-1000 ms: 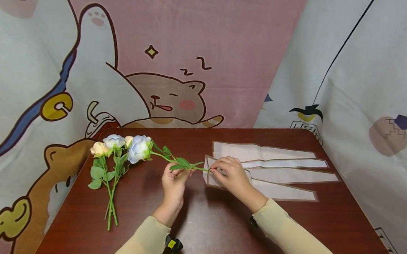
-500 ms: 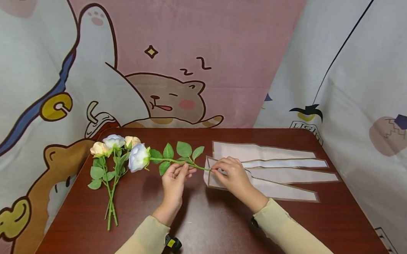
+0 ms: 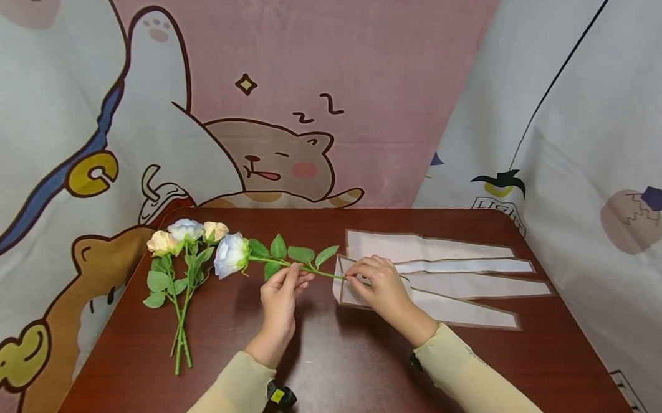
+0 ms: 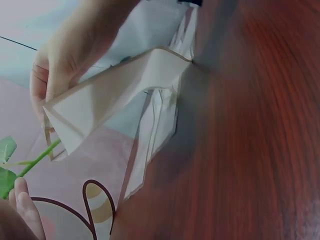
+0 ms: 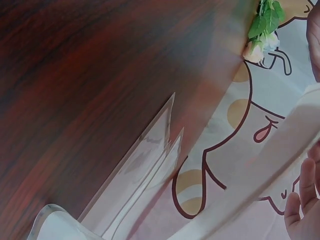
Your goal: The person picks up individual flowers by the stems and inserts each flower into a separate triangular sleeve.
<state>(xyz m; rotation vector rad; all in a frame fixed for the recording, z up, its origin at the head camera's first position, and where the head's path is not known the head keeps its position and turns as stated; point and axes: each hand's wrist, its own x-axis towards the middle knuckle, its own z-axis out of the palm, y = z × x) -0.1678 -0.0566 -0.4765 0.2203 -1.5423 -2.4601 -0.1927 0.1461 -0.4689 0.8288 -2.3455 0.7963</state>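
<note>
My left hand (image 3: 279, 293) pinches the green stem of an artificial rose (image 3: 230, 255) with a pale blue and white bloom pointing left. The leaves spread along the stem just above the fingers. The stem's lower end reaches my right hand (image 3: 382, 285), at the edge of a sheet of white wrapping paper (image 3: 361, 297) with a brown border. My right fingers pinch that paper together with the stem end. The left wrist view shows the paper (image 4: 115, 95) folded over and curving down, with the green stem (image 4: 37, 161) entering its edge. The right fingertips are partly hidden behind it.
Several more brown-bordered paper sheets (image 3: 428, 246) lie fanned out at the right of the dark red wooden table (image 3: 328, 375). At the left lie artificial roses, one blue (image 3: 185, 230) and two cream (image 3: 162, 243), stems toward me. A printed cloth (image 3: 358, 74) hangs behind the table.
The held rose has turned about its stem: its leaves, bunched a second ago, now spread out above it. Its bloom dipped, then rose slightly and shifted right. My right hand has barely moved.
</note>
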